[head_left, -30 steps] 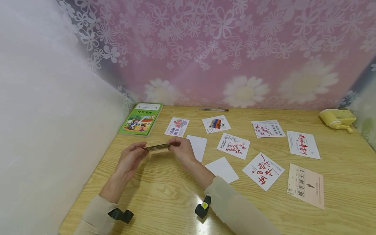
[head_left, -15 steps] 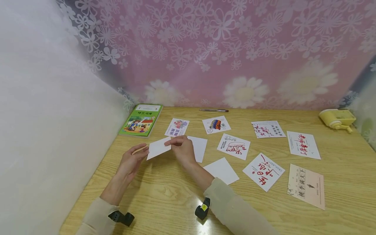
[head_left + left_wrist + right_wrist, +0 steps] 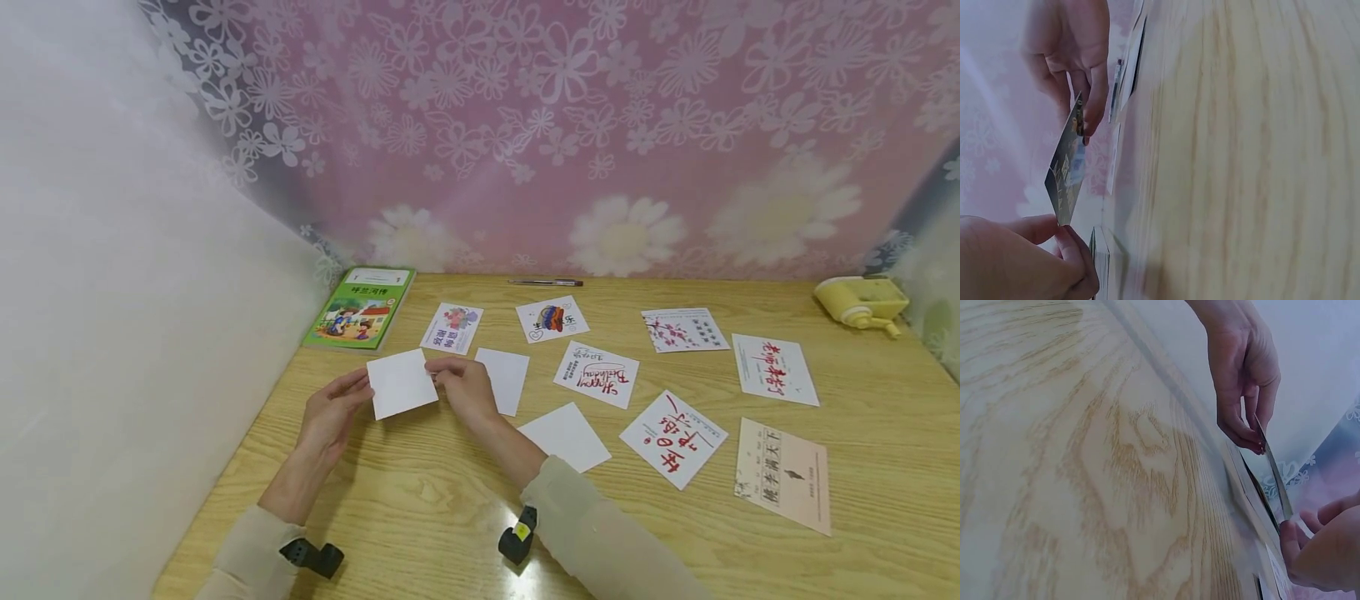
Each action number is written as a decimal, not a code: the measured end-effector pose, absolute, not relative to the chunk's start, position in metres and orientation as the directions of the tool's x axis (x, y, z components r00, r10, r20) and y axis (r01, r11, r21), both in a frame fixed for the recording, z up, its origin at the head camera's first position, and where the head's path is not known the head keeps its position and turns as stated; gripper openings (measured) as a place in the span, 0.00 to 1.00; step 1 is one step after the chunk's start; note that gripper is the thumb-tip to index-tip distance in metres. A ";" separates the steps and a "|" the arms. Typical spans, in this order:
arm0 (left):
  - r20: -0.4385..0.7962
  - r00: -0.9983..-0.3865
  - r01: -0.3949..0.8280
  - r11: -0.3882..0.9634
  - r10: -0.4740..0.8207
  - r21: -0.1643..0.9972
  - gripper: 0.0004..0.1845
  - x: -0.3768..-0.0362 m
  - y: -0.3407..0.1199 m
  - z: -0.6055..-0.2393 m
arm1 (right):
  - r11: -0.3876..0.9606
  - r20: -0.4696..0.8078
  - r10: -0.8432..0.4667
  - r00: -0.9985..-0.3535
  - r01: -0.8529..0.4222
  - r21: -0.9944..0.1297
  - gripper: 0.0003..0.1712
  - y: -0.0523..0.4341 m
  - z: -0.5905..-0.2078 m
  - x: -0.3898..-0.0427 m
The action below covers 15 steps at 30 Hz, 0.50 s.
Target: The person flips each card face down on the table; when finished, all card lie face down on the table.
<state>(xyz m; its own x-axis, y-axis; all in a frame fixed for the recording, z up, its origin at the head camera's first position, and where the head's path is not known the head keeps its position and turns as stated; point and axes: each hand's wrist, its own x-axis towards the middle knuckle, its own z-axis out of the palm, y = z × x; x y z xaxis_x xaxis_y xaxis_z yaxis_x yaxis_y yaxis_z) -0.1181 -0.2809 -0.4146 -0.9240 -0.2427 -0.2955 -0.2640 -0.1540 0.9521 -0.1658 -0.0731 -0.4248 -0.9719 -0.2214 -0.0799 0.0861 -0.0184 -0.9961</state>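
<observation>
Above the table, both hands hold one card (image 3: 402, 384) between them, its blank white side facing up in the head view. My left hand (image 3: 328, 421) pinches its left edge between thumb and fingers. At the right edge, my right hand (image 3: 468, 390) pinches it near the upper corner. From the left wrist view, the underside of the card (image 3: 1067, 167) is dark with a printed picture. The card (image 3: 1275, 469) appears nearly edge-on in the right wrist view, with a hand at each end.
Blank white cards (image 3: 504, 381) and several printed or hand-lettered cards (image 3: 672, 438) lie spread to the right on the wooden table (image 3: 405, 517). A green book (image 3: 360, 308) lies at the back left, a pen (image 3: 546, 282) at the back edge, a yellow cranked device (image 3: 861, 303) at far right.
The card was nearly edge-on with its dark side showing, then tilted so its white side faces the head camera, now almost fully. Both hands stay in about the same place.
</observation>
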 end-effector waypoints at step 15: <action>-0.324 -0.935 -0.287 -0.228 -0.144 0.930 0.20 -0.125 -0.289 -0.416 | 0.105 -0.165 -0.296 -0.941 0.140 -0.985 0.19 -0.072 -0.429 -0.175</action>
<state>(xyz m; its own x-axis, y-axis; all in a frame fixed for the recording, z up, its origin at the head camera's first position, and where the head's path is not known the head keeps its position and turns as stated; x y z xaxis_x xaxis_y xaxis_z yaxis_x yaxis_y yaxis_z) -0.1249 -0.2892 -0.4165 -0.9351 -0.1443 -0.3235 -0.2867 -0.2281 0.9305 -0.1750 -0.0717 -0.4293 -0.9407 -0.2964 -0.1650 0.1397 0.1047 -0.9846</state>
